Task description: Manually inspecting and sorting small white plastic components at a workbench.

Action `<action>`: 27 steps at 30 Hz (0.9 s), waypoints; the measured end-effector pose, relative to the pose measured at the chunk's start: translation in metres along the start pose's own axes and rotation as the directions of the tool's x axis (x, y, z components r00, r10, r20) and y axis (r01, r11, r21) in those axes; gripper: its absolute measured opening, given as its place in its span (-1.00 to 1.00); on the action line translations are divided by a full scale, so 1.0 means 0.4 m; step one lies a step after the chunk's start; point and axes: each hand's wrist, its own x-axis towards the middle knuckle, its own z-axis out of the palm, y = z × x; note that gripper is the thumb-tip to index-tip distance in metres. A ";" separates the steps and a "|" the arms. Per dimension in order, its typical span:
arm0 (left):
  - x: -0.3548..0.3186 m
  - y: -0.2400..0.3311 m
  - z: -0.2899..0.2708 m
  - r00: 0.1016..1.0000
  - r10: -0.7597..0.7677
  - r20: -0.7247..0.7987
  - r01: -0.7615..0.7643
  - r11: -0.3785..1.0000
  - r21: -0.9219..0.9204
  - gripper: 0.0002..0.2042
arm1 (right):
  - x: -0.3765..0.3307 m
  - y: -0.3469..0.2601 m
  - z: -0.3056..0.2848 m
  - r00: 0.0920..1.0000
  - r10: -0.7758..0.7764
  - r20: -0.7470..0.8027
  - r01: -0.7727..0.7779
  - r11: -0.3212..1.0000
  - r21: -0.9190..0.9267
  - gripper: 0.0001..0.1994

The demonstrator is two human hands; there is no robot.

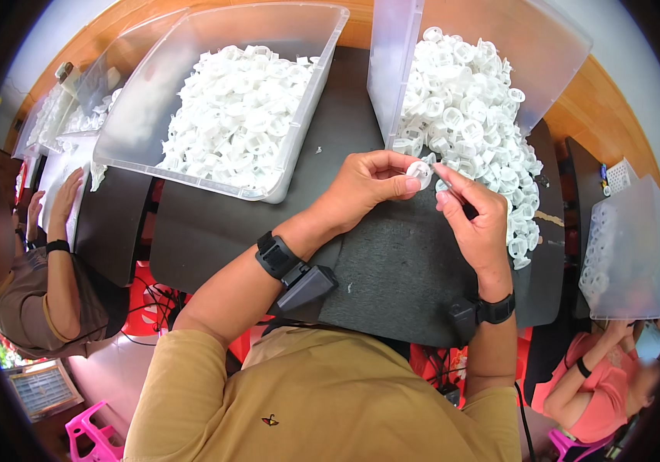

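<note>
My left hand [368, 187] pinches a small round white plastic part [421, 174] between thumb and fingertips, above the table's middle. Close to its right, my right hand [480, 223] is closed, thumb and forefinger around a slim dark tool [467, 206] that is mostly hidden by the fingers. The fingertips of this hand are almost at the part's edge; whether they touch it I cannot tell. Just beyond both hands, a heap of similar white parts [461, 123] spills from a tipped clear plastic bin [391, 69] onto the table.
Another clear bin [287, 165] full of white parts stands at the far left of the dark table [391, 269]. A co-worker [52, 285] sits at the left, another [592, 377] at the right beside a translucent bin [630, 262]. A pink stool [95, 431] stands on the floor.
</note>
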 end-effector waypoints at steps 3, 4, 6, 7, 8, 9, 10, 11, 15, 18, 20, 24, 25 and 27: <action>-0.001 0.003 0.001 1.000 -0.015 0.023 0.015 1.000 -0.006 -0.68 | 0.003 -0.004 0.003 0.998 -0.055 -0.008 0.055 0.997 -0.045 -0.68; -0.001 0.004 0.004 0.999 -0.029 0.041 0.029 1.000 0.000 -0.68 | 0.002 -0.002 0.002 0.996 -0.090 -0.014 0.088 0.993 -0.083 -0.69; -0.001 0.004 0.006 0.997 -0.043 0.057 0.042 0.999 0.007 -0.68 | 0.001 -0.005 0.000 0.992 -0.124 -0.016 0.122 0.985 -0.120 -0.69; -0.001 0.004 0.008 0.998 -0.041 0.055 0.042 0.999 -0.006 -0.69 | 0.002 -0.013 -0.002 0.992 -0.128 0.006 0.128 0.983 -0.132 -0.70; -0.002 0.004 0.009 0.998 -0.040 0.054 0.041 0.999 -0.018 -0.69 | 0.002 -0.018 -0.004 0.991 -0.131 0.029 0.134 0.980 -0.145 -0.70; -0.003 0.006 0.010 0.998 -0.041 0.053 0.042 0.999 -0.018 -0.69 | 0.003 -0.021 -0.005 0.991 -0.131 0.029 0.134 0.980 -0.145 -0.70; -0.005 0.007 0.012 0.998 -0.036 0.055 0.038 0.999 -0.029 -0.69 | 0.003 -0.023 -0.007 0.989 -0.143 0.036 0.147 0.977 -0.157 -0.70; -0.006 0.008 0.014 0.998 -0.033 0.056 0.035 0.999 -0.040 -0.69 | 0.003 -0.024 -0.008 0.987 -0.155 0.042 0.160 0.973 -0.170 -0.70; -0.008 0.006 0.024 0.998 -0.039 0.058 0.043 0.997 -0.069 -0.69 | 0.004 -0.009 -0.007 0.991 -0.134 0.005 0.134 0.989 -0.054 -0.72; -0.006 -0.001 0.022 0.998 -0.013 0.060 0.018 0.996 -0.087 -0.69 | 0.005 -0.004 -0.008 0.996 -0.087 -0.002 0.087 0.996 0.006 -0.77; -0.005 -0.003 0.019 0.998 -0.020 0.055 0.025 0.996 -0.082 -0.71 | 0.006 -0.010 -0.008 0.999 -0.011 0.037 0.010 1.000 0.025 -0.79; -0.012 -0.001 0.017 1.000 -0.016 0.023 0.018 0.995 -0.095 -0.73 | 0.004 -0.007 0.013 1.000 0.017 0.001 -0.017 0.997 0.071 -0.81; -0.006 -0.006 0.022 0.999 -0.004 0.034 0.006 0.997 -0.080 -0.73 | 0.000 -0.006 0.008 0.999 0.049 -0.009 -0.049 0.996 0.081 -0.81; 0.000 -0.013 0.028 0.999 -0.001 0.052 0.003 0.999 -0.039 -0.74 | -0.003 -0.003 0.004 0.996 0.080 -0.044 -0.076 0.993 0.089 -0.86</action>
